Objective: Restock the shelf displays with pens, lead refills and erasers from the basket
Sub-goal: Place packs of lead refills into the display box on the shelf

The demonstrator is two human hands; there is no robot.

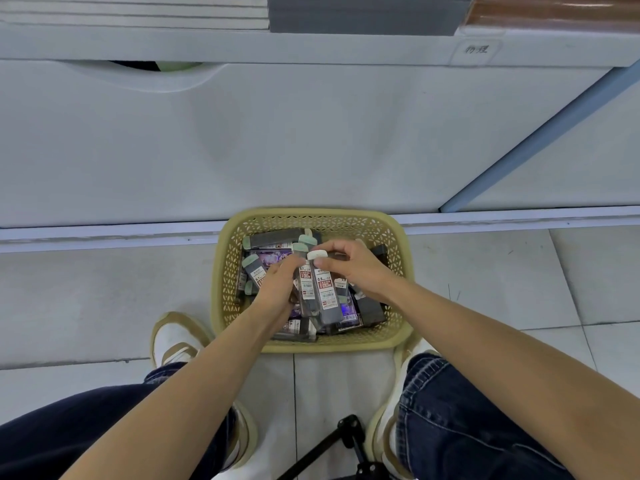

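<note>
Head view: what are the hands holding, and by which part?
The right hand pinches the white cap of a clear rectangular plastic lead refill case; the left hand grips the side of a second such case, over the yellow lattice basket.

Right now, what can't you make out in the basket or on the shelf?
Head view only:
Basket floor: hidden by left hand, right hand and piled lead refill cases; pens or erasers unconfirmed.
Their labels' fine print: too small.
Shelf stock: cut off by top edge.
</note>
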